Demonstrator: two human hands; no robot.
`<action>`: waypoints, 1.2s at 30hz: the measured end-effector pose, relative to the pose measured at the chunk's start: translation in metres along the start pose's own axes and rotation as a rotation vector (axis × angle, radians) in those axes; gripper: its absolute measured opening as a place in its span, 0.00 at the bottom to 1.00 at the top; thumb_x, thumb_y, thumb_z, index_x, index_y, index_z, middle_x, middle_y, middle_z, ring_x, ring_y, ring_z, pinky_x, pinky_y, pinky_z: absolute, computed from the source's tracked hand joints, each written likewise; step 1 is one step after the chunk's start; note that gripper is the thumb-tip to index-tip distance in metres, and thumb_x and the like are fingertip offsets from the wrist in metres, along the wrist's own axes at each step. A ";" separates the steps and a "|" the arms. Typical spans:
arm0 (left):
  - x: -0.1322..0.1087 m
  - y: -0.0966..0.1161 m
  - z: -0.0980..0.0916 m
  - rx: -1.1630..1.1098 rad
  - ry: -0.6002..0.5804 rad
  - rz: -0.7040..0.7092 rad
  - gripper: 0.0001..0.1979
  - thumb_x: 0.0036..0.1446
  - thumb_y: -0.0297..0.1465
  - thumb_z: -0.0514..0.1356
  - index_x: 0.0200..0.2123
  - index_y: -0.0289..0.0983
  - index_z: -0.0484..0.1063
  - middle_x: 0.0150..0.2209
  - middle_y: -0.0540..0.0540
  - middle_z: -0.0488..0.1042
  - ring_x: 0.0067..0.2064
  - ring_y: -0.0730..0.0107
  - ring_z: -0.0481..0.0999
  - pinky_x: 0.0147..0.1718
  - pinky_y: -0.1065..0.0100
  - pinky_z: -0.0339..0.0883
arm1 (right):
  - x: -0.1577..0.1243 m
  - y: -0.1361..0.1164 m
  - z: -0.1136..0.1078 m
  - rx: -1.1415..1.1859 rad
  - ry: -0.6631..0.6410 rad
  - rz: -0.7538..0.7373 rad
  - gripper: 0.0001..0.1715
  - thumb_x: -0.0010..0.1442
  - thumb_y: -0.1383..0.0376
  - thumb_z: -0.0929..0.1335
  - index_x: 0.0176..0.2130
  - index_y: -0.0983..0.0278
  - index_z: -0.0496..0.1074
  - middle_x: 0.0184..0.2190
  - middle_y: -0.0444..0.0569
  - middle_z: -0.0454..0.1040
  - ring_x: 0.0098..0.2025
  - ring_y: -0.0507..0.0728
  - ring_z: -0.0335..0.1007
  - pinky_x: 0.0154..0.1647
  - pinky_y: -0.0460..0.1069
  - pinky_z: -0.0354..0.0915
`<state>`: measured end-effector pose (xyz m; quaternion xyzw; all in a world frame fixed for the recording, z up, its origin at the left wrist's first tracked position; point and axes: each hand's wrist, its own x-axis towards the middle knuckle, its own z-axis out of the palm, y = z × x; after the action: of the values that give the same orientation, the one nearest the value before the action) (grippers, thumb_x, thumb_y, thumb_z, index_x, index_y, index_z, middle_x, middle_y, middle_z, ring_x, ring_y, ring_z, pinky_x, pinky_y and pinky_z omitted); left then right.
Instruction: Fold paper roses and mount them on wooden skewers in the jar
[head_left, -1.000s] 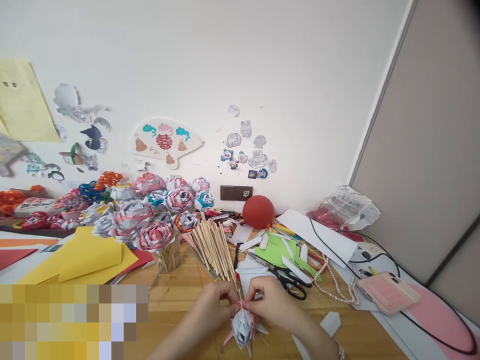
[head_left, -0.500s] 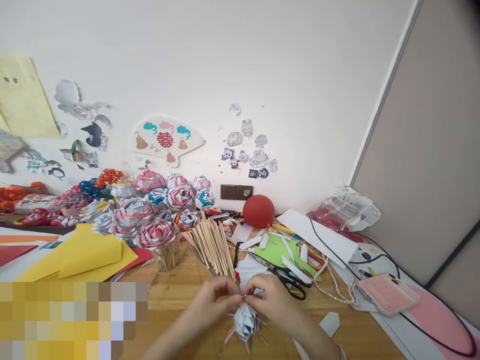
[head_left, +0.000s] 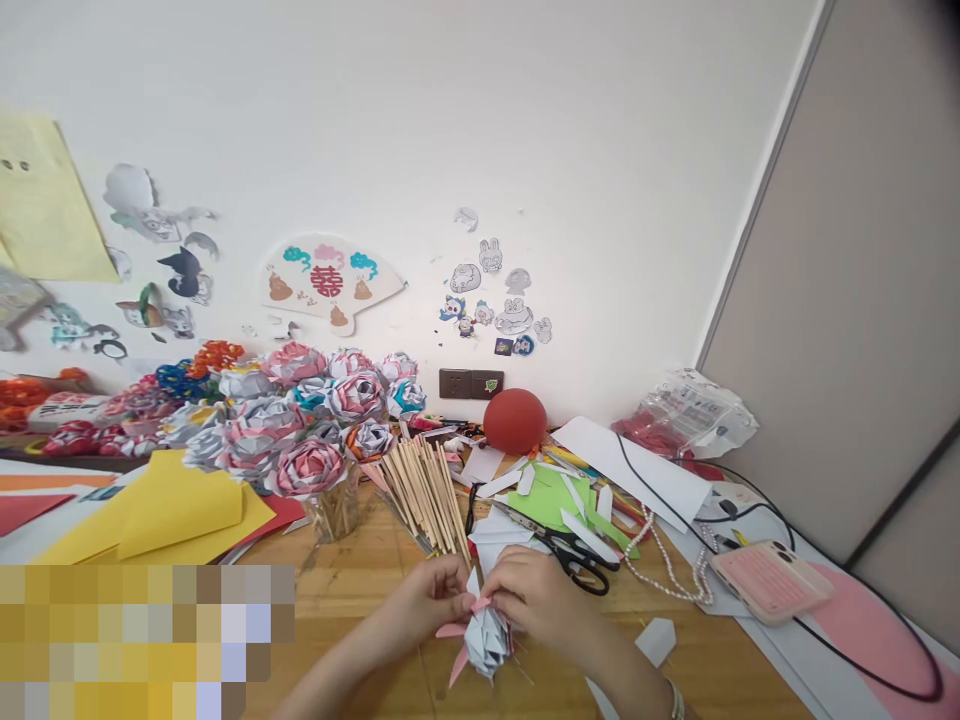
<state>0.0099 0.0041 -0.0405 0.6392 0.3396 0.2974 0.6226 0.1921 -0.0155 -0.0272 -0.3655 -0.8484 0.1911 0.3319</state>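
Observation:
A paper flower (head_left: 487,640) with grey-white folded petals and a few pink outer ones hangs low at the front middle of the wooden table. My left hand (head_left: 431,600) pinches at its top edge with thumb and fingers. From the other side my right hand (head_left: 529,597) grips a small pink paper petal (head_left: 481,604) against the flower. Both sets of fingertips nearly meet there and partly cover the petal's base. Just beyond my right hand lie black-handled scissors (head_left: 577,555).
Finished paper flowers (head_left: 307,465) stand in a glass at the left, beside yellow paper (head_left: 172,500). Wooden sticks (head_left: 427,490) lie behind my hands. Green paper scraps (head_left: 551,490), a red balloon (head_left: 515,421), pearl beads (head_left: 664,585) and a phone (head_left: 772,580) are further right.
My fingers have shifted slightly at the flower's top. More of a pink petal now shows between them, and another pink petal sticks out at the left. The view has moved a little.

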 end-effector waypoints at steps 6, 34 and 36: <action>0.001 -0.002 -0.005 -0.011 0.018 -0.006 0.22 0.39 0.46 0.65 0.22 0.34 0.62 0.19 0.56 0.63 0.23 0.79 0.61 0.22 0.75 0.49 | -0.001 -0.004 -0.010 -0.094 -0.132 -0.229 0.16 0.62 0.69 0.58 0.37 0.62 0.73 0.29 0.48 0.74 0.34 0.54 0.66 0.36 0.46 0.61; 0.002 -0.005 -0.015 -0.115 -0.044 -0.073 0.17 0.40 0.39 0.67 0.23 0.33 0.64 0.20 0.54 0.67 0.22 0.80 0.63 0.23 0.76 0.51 | -0.001 -0.002 -0.002 0.353 0.198 0.177 0.17 0.61 0.58 0.59 0.37 0.63 0.72 0.35 0.50 0.75 0.39 0.56 0.68 0.41 0.50 0.62; 0.002 -0.007 -0.012 -0.135 -0.050 -0.093 0.16 0.40 0.37 0.67 0.24 0.33 0.66 0.21 0.53 0.70 0.23 0.79 0.66 0.23 0.75 0.54 | 0.000 0.003 0.003 0.484 0.126 0.291 0.14 0.58 0.59 0.63 0.40 0.64 0.71 0.36 0.50 0.74 0.39 0.56 0.69 0.38 0.49 0.63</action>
<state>0.0005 0.0127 -0.0471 0.5866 0.3326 0.2745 0.6855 0.1917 -0.0141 -0.0310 -0.4046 -0.6944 0.4104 0.4309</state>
